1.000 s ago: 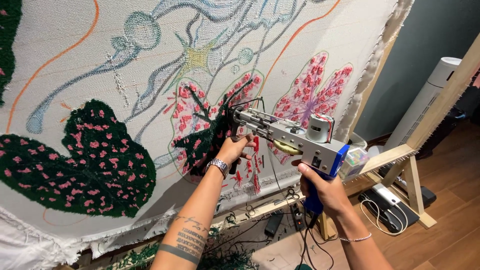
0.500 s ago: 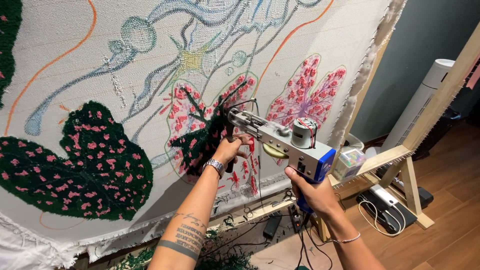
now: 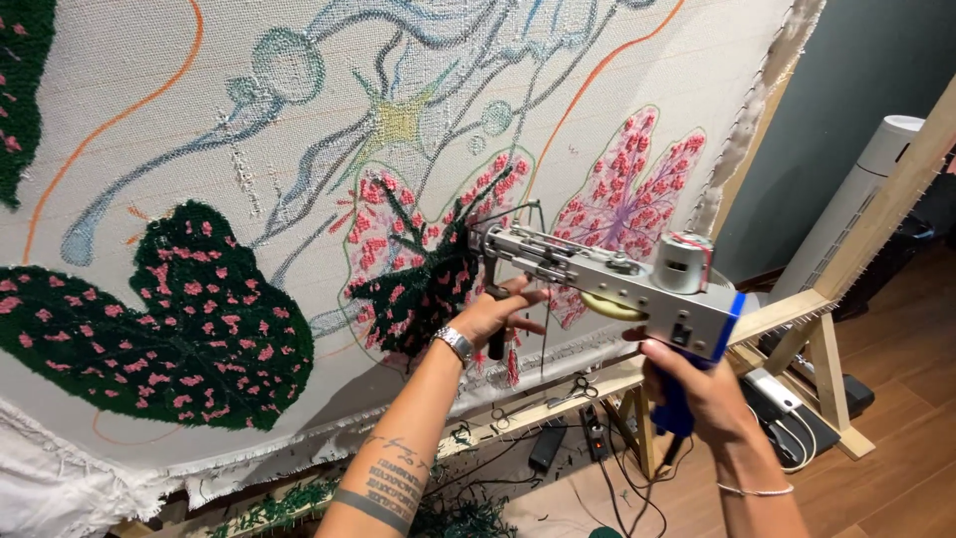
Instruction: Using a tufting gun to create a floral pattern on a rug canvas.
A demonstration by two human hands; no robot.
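Tufting gun [image 3: 607, 279]: shifted slightly rightward along stretched cloth [image 3: 299, 120]; rigid, likely weighty metal; left hand [image 3: 495, 317] wrapped round front handle, right hand [image 3: 697, 384] clenched on blue rear grip.

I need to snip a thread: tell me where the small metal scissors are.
In the head view, the small metal scissors lie on the wooden frame rail below the stretched cloth, lower centre, between the left hand and right hand.
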